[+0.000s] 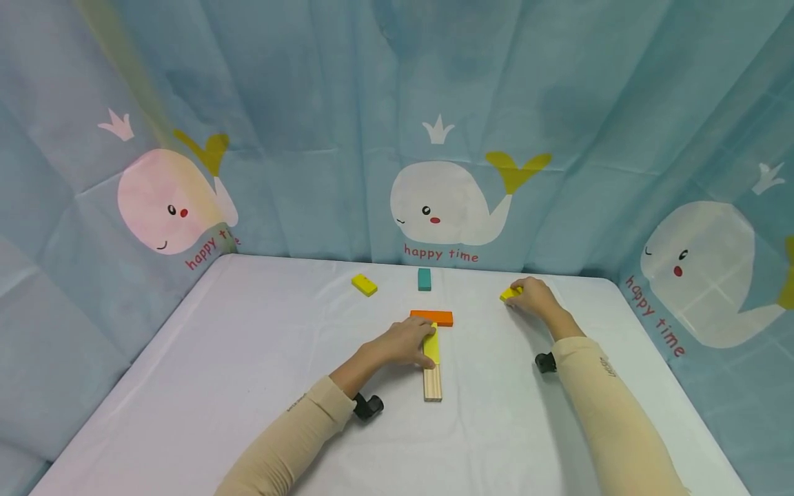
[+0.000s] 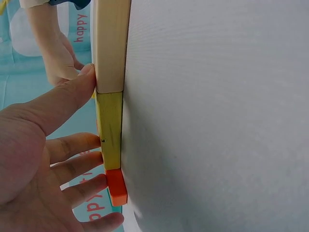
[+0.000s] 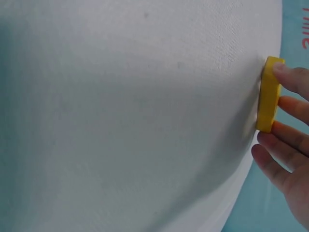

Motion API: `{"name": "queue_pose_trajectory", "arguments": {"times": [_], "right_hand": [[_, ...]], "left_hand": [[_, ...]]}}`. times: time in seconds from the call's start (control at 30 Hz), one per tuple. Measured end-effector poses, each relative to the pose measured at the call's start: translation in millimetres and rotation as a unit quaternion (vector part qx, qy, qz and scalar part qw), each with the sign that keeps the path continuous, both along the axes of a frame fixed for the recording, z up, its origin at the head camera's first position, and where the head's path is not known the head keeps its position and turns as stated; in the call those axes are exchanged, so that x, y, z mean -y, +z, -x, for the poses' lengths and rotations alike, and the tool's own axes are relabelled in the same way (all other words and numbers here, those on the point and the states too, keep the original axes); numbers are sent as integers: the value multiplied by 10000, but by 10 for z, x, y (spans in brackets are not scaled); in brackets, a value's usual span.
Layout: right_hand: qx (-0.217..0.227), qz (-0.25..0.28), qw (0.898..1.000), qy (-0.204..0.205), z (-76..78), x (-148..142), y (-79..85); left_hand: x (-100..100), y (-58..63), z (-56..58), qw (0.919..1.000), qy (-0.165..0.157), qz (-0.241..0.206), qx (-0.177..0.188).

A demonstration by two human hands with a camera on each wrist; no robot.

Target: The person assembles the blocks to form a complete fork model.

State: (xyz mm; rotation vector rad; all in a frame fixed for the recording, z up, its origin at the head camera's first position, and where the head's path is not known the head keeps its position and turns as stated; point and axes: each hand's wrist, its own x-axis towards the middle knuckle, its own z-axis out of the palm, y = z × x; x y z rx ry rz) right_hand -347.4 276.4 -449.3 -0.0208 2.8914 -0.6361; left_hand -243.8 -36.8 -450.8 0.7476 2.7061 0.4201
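A yellow block (image 1: 433, 350) lies end to end with a plain wooden block (image 1: 432, 384), and an orange block (image 1: 442, 318) sits crosswise at its far end. My left hand (image 1: 404, 342) rests along the left side of this row. In the left wrist view its thumb touches near the seam of the wooden and yellow blocks, its other fingers spread out beside the yellow and orange (image 2: 116, 187) ones. Farther right, my right hand (image 1: 537, 299) holds another yellow block (image 3: 268, 99) between thumb and fingers, low at the tabletop.
Toward the back of the white-covered table (image 1: 248, 386) lie a teal block (image 1: 424, 280) and a third yellow block (image 1: 364, 284). A pale blue curtain (image 1: 310, 193) printed with whales hangs behind the table and along both sides.
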Motion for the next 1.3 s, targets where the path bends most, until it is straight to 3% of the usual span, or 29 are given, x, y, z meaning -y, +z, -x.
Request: {"name": "queue_pose_trajectory", "arguments": {"times": [0.23, 0.53, 1.3], "right_hand": [[-44, -48, 9994, 338, -1, -7, 16], [-124, 66, 9993, 337, -7, -69, -52], [-338, 370, 9963, 695, -18, 178, 95]], "left_hand": [[6, 14, 0, 10000, -11, -2, -14], [-34, -33, -6, 9998, -63, 160, -105], [-31, 4, 3, 9999, 62, 125, -29]]}}
